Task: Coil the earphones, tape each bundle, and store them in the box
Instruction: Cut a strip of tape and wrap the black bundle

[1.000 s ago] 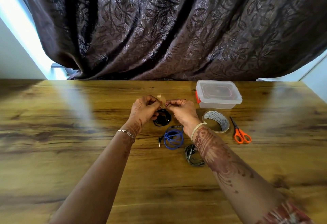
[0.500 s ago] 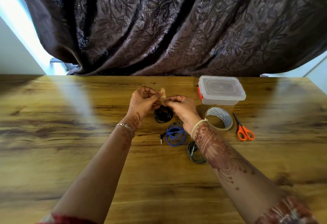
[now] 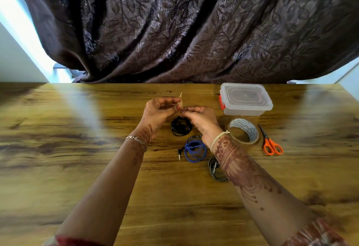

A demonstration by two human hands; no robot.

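We find grey earphones (image 3: 214, 170) half hidden under the right forearm (image 3: 252, 179). Left hand (image 3: 158, 112) and right hand (image 3: 201, 120) pinch 1 tape strip (image 3: 181, 100) above black earphones (image 3: 180, 128) coiled on the table (image 3: 77, 168).

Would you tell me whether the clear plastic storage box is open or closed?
Closed: the translucent lid sits flat on top of the clear plastic storage box.

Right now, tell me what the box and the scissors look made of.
Box: translucent plastic by the look; its lid and walls let light through, with a red clip at one end. Scissors: glossy orange handles, likely plastic; dark slim blades, probably metal.
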